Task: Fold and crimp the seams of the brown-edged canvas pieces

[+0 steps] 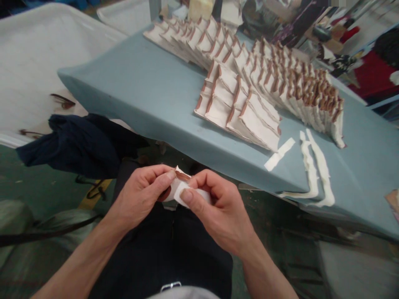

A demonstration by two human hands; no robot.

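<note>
Over my lap, my left hand (145, 189) pinches the left end of a small white piece with a brown edge (183, 175). Thumb and fingers of my right hand (215, 203) are closed on its right side, along with a white strip or flap (180, 194); whether that is a separate piece I cannot tell. Beyond my hands, overlapping rows of white pieces with brown edges (224, 97) lie on the blue-grey table. A short white strip (279, 154) and two long, bent white strips (322, 170) rest near the table's front edge.
The blue-grey table (140, 91) runs across in front of me. A large white bin (37, 54) stands at the left, with dark blue cloth (75, 143) by its lower edge. Sacks (50, 236) lie at the lower left. Red cloth (374, 77) shows at the far right.
</note>
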